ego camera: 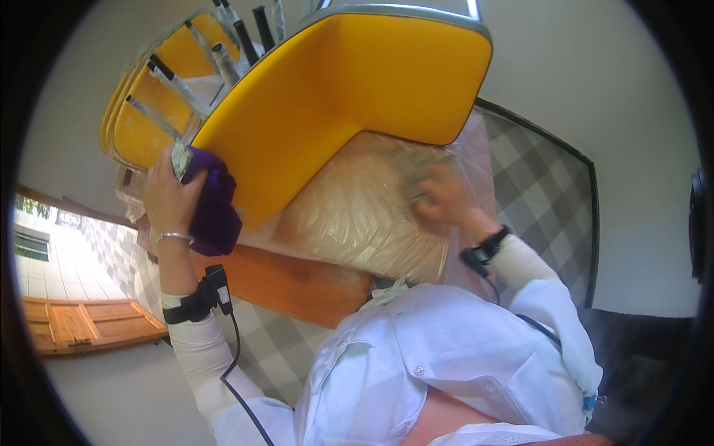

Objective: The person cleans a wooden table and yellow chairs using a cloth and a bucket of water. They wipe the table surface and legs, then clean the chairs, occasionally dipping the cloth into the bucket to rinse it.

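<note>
A yellow padded chair [334, 83] with a dark edge lies tilted on a plastic-wrapped surface [357, 195]. At its lower left edge my left hand [170, 195] holds a purple cloth [215, 206], with a pale patterned piece showing between the fingers. To the right of the chair, my right hand [440, 195] is over the clear plastic, with curled fingers. It is blurred, and a greyish-green thing lies at its fingers; whether they grip it cannot be told.
Stacked yellow chairs [128, 117] with plastic-wrapped legs stand at the upper left. An orange-brown wooden board [295, 284] lies below the wrapped surface. A wooden door [89, 326] and a bright opening are at the left. Checked flooring [535, 184] shows at the right.
</note>
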Motion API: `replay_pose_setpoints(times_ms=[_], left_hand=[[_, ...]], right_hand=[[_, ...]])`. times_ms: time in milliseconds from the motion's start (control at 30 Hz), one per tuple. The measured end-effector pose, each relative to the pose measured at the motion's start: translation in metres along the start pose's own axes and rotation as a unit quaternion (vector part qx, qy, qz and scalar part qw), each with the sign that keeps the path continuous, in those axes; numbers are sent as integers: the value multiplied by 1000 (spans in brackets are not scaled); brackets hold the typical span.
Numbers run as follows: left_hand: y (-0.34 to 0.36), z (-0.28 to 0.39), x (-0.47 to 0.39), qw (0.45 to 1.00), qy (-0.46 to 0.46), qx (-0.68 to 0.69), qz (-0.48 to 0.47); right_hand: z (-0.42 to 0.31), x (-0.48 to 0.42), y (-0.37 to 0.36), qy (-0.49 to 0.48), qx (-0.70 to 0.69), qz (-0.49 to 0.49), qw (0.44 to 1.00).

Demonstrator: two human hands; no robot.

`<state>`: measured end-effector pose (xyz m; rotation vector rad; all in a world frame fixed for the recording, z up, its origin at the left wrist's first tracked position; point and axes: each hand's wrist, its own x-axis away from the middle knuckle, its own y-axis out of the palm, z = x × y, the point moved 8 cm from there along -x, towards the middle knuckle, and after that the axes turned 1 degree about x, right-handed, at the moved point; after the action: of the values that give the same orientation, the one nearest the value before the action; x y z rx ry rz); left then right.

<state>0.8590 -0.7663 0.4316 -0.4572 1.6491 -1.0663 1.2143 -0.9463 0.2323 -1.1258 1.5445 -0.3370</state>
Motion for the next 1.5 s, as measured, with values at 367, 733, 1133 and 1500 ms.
replay_pose_setpoints(times_ms=[367,733,1133,1500], left_hand=[[5,-1,2,1000,0,3,-13],[7,1,0,999,-8,34,-2],[-4,1,0,1000,9,-4,10],[6,4,-2,998,5,-50,-29]], right_hand=[[-8,-24,207,-57,72,-155,984],[240,176,-51,515,279,-244,773],[30,-49,25,88,6,-6,996],[-154,-2,267,-190,-142,-276,931]])
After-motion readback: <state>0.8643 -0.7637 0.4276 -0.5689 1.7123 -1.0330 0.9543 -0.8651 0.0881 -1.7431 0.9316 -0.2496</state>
